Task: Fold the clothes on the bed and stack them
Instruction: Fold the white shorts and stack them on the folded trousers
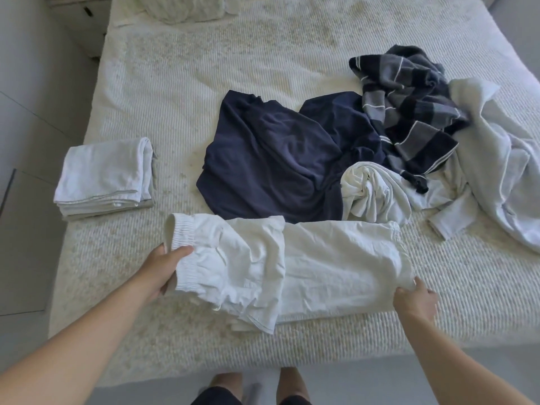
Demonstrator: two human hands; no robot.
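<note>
White shorts (292, 264) lie flat near the front edge of the bed (204, 83). The left hand (163, 270) grips the stretchy waistband, thumb on top. The right hand (415, 299) pinches the other end of the shorts, though its fingers are hard to see. A folded white stack (105, 176) sits to the left. Behind the shorts lie a dark blue shirt (271, 159), a twisted white cloth (371, 194), a striped towel (409, 112) and a big white sheet (496, 159).
</note>
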